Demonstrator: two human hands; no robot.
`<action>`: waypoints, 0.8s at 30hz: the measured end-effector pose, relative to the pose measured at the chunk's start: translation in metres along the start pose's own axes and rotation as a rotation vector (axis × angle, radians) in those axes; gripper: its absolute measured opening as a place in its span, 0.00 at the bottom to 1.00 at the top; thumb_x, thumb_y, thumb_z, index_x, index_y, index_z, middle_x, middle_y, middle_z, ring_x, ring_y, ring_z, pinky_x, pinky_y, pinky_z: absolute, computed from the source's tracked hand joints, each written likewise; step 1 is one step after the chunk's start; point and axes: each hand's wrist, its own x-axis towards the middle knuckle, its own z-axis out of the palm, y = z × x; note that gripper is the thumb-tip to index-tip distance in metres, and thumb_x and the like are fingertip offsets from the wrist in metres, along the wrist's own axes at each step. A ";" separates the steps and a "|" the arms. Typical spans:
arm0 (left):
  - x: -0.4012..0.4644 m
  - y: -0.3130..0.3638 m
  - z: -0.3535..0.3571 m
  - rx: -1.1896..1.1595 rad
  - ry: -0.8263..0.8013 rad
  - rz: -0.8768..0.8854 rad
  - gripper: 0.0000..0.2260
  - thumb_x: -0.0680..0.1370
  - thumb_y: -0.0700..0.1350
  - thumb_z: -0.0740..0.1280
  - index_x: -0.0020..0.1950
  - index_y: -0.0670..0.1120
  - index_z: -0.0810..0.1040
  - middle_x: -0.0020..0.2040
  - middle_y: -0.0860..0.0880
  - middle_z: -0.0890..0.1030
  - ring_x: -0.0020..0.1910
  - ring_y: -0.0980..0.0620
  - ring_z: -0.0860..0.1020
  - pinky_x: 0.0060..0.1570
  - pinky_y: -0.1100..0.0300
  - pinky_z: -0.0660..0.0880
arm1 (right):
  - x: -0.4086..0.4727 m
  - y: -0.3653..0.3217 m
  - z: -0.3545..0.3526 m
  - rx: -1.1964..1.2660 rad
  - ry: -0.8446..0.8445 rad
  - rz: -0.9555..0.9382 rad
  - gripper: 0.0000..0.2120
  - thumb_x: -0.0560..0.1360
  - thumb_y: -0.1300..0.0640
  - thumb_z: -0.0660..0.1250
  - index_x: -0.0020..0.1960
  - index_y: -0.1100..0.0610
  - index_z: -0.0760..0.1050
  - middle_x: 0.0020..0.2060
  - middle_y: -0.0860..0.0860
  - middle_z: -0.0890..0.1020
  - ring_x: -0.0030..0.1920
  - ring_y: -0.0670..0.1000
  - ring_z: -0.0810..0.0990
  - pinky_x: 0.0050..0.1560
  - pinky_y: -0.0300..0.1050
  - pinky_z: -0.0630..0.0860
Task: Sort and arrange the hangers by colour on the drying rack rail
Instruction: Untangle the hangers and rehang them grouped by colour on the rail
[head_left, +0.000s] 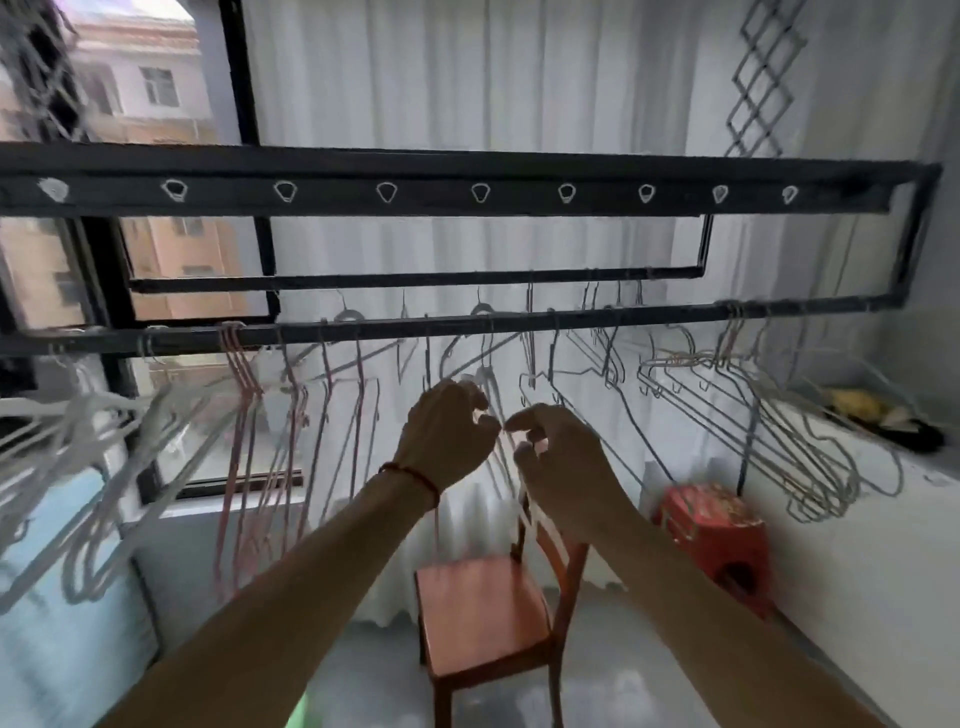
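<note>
Left hand, right hand just below hanger rail.

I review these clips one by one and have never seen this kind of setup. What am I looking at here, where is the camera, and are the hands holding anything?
There is no machine: a person wears one wide-angle camera on the head, so you look forward and down along both forearms. The left hand, with a red string at its wrist, and the right hand are raised close together below the dark drying rack rail. Their fingers are curled around thin hanger wire, but blur hides exactly what each one grips. On the rail hang pink hangers towards the left, white hangers at the far left, and grey hangers on the right. Below stand a wooden chair and a red stool.
</note>
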 end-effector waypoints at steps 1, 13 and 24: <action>0.003 0.009 0.014 -0.008 -0.018 -0.047 0.10 0.78 0.44 0.67 0.57 0.41 0.80 0.55 0.45 0.82 0.53 0.49 0.80 0.51 0.62 0.73 | -0.001 0.013 -0.012 0.001 -0.004 0.016 0.12 0.76 0.60 0.65 0.55 0.47 0.78 0.53 0.44 0.79 0.52 0.41 0.78 0.55 0.34 0.74; 0.032 0.005 0.089 -0.706 -0.094 -0.697 0.10 0.80 0.41 0.65 0.54 0.34 0.77 0.42 0.40 0.78 0.32 0.47 0.77 0.36 0.54 0.79 | -0.013 0.067 -0.028 0.015 -0.071 0.056 0.12 0.75 0.60 0.65 0.51 0.45 0.80 0.48 0.43 0.81 0.50 0.39 0.78 0.58 0.39 0.75; 0.010 0.018 0.053 -0.712 -0.017 -0.454 0.14 0.82 0.46 0.64 0.46 0.35 0.78 0.32 0.46 0.75 0.27 0.51 0.73 0.33 0.56 0.75 | -0.004 0.040 -0.018 0.183 -0.076 -0.016 0.14 0.75 0.65 0.64 0.54 0.51 0.81 0.50 0.44 0.82 0.49 0.38 0.79 0.50 0.29 0.73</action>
